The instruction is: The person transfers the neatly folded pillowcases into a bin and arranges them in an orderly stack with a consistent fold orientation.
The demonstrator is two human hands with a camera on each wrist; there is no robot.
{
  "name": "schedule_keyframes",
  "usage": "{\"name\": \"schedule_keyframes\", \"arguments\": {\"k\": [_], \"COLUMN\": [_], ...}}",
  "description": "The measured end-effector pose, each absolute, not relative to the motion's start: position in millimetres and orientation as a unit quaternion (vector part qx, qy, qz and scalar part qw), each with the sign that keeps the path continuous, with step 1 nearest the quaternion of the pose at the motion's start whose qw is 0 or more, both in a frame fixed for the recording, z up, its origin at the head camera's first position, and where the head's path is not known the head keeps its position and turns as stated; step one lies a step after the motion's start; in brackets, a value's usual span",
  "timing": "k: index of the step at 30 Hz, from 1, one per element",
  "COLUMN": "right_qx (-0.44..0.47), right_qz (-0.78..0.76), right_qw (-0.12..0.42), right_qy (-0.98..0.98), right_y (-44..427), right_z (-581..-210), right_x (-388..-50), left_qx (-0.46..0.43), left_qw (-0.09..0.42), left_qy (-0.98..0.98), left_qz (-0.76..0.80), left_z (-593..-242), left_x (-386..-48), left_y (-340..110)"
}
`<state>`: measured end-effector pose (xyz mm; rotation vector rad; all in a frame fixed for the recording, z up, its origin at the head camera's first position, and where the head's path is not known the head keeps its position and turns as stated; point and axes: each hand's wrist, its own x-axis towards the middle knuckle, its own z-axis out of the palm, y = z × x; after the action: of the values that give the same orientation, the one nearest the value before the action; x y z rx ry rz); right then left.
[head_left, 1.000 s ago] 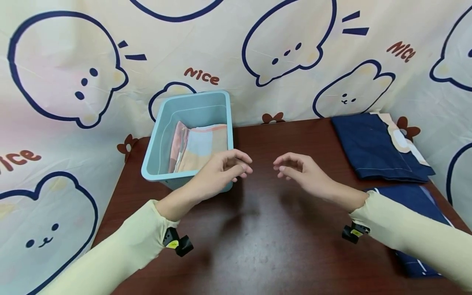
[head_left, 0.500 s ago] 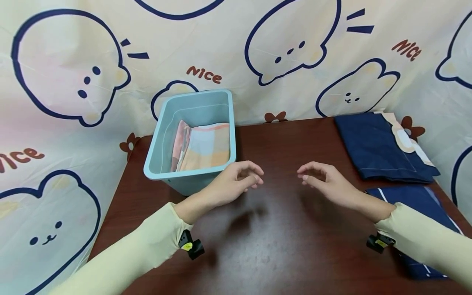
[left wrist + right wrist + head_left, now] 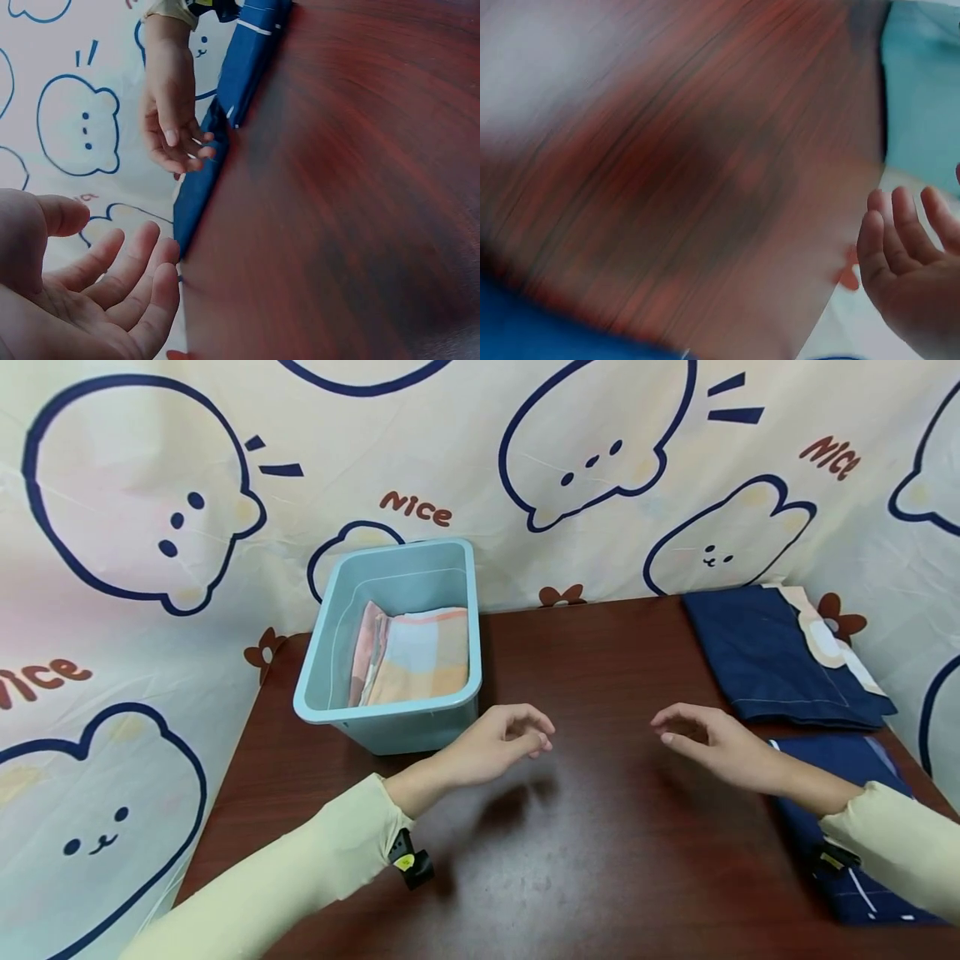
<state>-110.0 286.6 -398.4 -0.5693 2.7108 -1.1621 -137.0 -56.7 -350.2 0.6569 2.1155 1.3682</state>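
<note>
A dark reddish-brown, wood-grained tabletop, glossy where light pools near its front, meets pale hangings printed with navy-outlined animals, brown flowers and the word "Nice". On the left stands a light-blue bin with folded checked cloth inside; along the right edge lie a far navy cloth and a nearer navy cloth. Both hands, the left near the bin and the right near the navy cloths, hover with fingers loosely curved, gripping nothing.
</note>
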Motion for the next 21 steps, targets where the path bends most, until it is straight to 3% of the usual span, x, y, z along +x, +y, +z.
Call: {"name": "schedule_keyframes", "arguments": {"k": [11,21], "right_qx": [-0.179,-0.174], "right_qz": [-0.330,-0.274], "right_qw": [0.023,0.038], "right_qy": [0.926,0.945], "right_y": [348.5,391.9], "right_z": [-415.5,-426.2], "right_x": [-110.3,-113.2], "left_qx": [0.242,0.237], "left_qw": [0.295,0.302], "left_qy": [0.788,0.795], "left_qz": [0.484,0.471], "left_z": [-360.4,-366.2], "left_x": [-130.7,-126.0], "left_y": [-51.1,-49.1]}}
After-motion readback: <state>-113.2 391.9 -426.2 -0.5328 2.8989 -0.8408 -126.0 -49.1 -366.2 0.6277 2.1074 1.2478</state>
